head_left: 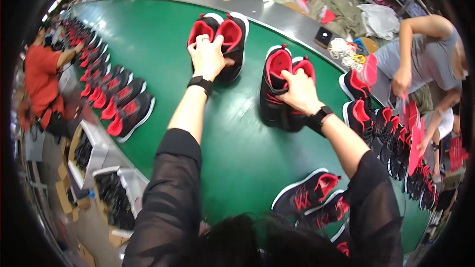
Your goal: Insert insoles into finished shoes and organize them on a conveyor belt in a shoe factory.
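Observation:
A pair of black sneakers with red lining (pixel 240 52) is at the far middle of the green work surface (pixel 227 153). My left hand (pixel 206 59) is closed on the adjoining collars of that pair, fingers reaching into the openings. To its right, my right hand (pixel 300 92) grips a second pair of black and red sneakers (pixel 272 106) by the inner collars, thumb inside one shoe. The lower parts of both pairs are partly hidden by my hands. Closer to me, by my right forearm, more black and red sneakers (pixel 304 193) lie on the surface.
A long row of sneakers (pixel 131 113) lines the left edge, with a person in an orange-red shirt (pixel 44 69) beyond it. Another row (pixel 381 128) runs along the right edge. There a person in grey (pixel 430 54) handles red insoles (pixel 414 141). Open boxes (pixel 101 143) stand at lower left.

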The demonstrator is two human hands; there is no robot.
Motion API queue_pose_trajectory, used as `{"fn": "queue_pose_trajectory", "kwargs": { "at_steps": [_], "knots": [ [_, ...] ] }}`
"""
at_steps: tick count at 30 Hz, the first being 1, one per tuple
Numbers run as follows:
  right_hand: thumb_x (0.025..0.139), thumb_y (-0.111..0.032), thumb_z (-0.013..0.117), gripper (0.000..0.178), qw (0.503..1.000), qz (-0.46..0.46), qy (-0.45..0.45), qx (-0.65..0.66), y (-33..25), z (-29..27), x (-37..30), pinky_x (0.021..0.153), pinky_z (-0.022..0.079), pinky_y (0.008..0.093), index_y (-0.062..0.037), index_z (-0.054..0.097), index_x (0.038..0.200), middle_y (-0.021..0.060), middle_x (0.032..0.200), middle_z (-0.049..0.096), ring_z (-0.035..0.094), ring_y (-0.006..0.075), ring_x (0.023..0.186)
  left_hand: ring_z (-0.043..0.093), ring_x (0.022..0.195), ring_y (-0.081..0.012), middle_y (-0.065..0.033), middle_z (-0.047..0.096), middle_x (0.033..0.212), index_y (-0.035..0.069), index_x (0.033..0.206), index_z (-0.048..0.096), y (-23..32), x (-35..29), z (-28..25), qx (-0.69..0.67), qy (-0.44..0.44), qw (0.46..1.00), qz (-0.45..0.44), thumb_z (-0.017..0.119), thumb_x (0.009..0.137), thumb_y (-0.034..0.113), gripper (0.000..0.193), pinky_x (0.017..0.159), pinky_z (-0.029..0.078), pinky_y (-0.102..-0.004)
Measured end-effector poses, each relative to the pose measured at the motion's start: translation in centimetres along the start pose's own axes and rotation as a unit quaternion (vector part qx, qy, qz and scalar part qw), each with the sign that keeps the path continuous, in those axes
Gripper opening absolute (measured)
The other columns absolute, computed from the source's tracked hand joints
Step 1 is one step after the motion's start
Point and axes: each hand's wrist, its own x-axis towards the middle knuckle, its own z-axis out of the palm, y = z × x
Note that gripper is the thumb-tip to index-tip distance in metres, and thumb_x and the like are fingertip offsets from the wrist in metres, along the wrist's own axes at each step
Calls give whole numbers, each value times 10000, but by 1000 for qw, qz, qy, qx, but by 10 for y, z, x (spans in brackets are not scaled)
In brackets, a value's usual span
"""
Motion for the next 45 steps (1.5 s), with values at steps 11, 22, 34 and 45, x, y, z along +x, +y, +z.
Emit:
{"fn": "queue_pose_trajectory", "kwargs": {
  "at_steps": [11,22,34,45],
  "knots": [
    [763,-222,581,153,752,-639,-58,-152,-153,-7,-100,1114,286,437,-272,677,871,-5,970,551,537,182,1052,433,1261,-424,-246,394,1432,148,1461,195,-95,-157,-95,-540,209,332,-745,789,723,375,975,973,349,-664],
    [677,5,617,447,952,-243,-37,182,-194,-18,-266,1056,345,445,-110,622,1109,114,1326,510,404,294,1319,544,1064,-340,-243,510,1198,-24,1291,303,-51,-194,-144,-149,164,750,-623,745,735,212,749,894,468,-486],
    [726,-57,685,467,894,411,166,72,-9,-58,-440,970,405,450,-28,513,1159,194,1155,484,438,380,1143,541,1102,-362,-198,607,1097,147,1121,574,317,-285,-137,-181,-367,880,240,647,815,516,485,942,391,-489],
    [678,-532,757,847,861,499,-59,-80,118,-52,-452,1002,327,518,-6,473,1277,254,1306,483,440,382,1219,431,1203,-441,-303,478,1274,148,1110,687,364,-333,-102,-10,-368,926,87,661,741,432,466,1061,223,-570]
  ]
}}
